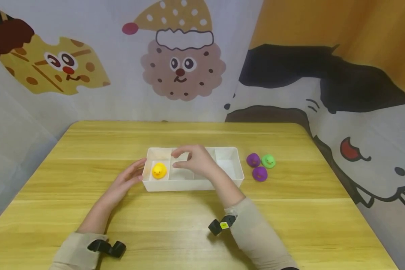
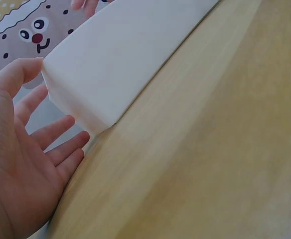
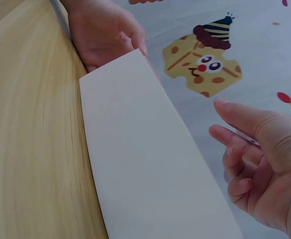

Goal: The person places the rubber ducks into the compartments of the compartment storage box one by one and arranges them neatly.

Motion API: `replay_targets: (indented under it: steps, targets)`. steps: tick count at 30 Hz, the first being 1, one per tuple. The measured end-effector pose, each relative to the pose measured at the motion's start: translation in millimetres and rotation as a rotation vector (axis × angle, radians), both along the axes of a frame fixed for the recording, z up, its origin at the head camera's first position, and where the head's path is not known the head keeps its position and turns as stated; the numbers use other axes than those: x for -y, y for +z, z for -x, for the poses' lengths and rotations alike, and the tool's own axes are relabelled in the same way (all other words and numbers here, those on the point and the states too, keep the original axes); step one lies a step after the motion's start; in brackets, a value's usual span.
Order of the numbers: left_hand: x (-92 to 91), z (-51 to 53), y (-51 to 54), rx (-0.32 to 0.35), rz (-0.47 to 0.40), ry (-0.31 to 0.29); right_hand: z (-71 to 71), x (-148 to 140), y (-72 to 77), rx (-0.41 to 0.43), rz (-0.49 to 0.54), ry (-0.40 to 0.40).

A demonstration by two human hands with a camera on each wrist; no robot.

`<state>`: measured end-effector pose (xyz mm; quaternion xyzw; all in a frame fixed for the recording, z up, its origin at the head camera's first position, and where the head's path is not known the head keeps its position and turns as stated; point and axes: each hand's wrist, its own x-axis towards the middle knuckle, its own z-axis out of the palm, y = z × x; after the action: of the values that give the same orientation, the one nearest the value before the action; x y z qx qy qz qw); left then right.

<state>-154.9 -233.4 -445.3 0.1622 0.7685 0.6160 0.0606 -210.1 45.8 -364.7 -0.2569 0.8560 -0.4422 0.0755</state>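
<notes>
White box (image 1: 179, 186) stood on the table (image 1: 168, 221), its long axis running side to side, below the right hand (image 1: 198, 161), whose fingers were parted and held nothing. The left hand (image 1: 123, 180) touched its left end with relaxed fingers, near the yellow duck (image 1: 159, 170).

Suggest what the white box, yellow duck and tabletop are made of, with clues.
White box: probably matte plastic; thin, smooth walls.
Yellow duck: perhaps smooth rubber or vinyl, from its rounded, moulded look.
Tabletop: wood or printed laminate, satin; grain streaks, soft sheen show.
</notes>
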Motion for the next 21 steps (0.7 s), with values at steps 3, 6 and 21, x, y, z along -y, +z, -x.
replay_targets:
  steps: [3, 6, 21]
  targets:
    - [0.1, -0.1, -0.2, 0.0, 0.004, 0.001, -5.8, -9.1, 1.8, -0.01, 0.016, -0.018]
    - [0.0, -0.2, 0.1, 0.004, 0.001, 0.003, -11.9, -18.5, 5.1, -0.012, 0.049, -0.034]
    - [-0.4, 0.4, -1.4, -0.005, -0.003, 0.004, -33.2, -70.6, 10.1, -0.137, 0.14, -0.11]
